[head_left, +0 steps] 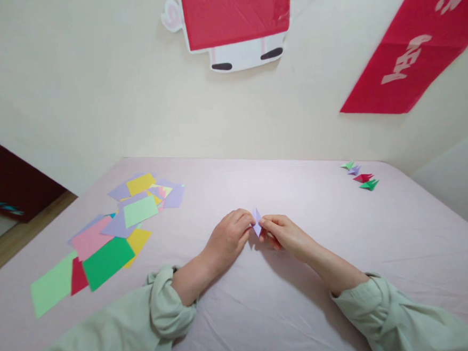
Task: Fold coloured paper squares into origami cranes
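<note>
A small folded piece of lilac paper (pixel 257 222), diamond-shaped with a crease down its length, is held just above the cloth between both hands. My left hand (pixel 231 235) pinches its left edge with thumb and fingertips. On the opposite edge, my right hand (pixel 285 235) grips it between thumb and index finger, the other fingers curled beneath. The fingertips cover part of the paper's sides.
Loose coloured paper sheets (pixel 109 264) lie scattered and overlapping on the left of the cloth-covered table (pixel 268 323). At the far right stand several small folded paper figures (pixel 364 178) in green, lilac and red. A wall (pixel 230 117) with red decorations rises behind.
</note>
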Demonstrator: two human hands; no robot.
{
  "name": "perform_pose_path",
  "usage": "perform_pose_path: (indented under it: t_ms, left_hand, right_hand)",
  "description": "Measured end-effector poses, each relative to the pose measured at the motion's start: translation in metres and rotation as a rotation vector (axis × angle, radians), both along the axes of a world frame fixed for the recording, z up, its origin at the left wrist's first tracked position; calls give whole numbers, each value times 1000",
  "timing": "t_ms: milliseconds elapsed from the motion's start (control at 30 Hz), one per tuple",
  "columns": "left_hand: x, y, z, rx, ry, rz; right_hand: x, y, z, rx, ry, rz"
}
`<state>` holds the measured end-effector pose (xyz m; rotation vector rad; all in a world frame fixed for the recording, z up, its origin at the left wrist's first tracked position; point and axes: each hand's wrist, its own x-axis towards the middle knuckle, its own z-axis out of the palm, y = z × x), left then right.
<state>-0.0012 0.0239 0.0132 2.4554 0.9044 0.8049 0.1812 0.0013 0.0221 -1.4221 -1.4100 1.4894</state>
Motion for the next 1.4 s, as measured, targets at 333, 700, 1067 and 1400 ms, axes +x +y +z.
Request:
perform_pose_path:
  t_ms: [333, 700, 1067, 1400]
  left_hand:
    - [4, -1, -7, -48, 119, -62]
    - [4, -2, -10, -81, 135, -63]
    - [1, 0, -3, -134, 159, -92]
    - [2, 3, -3, -148, 127, -101]
  right_hand:
    - [4, 3, -4, -88, -279, 121]
    - [26, -8, 8, 359, -679, 187]
    - [17, -11, 3, 424, -751, 271]
    - [20, -10, -1, 459, -758, 245]
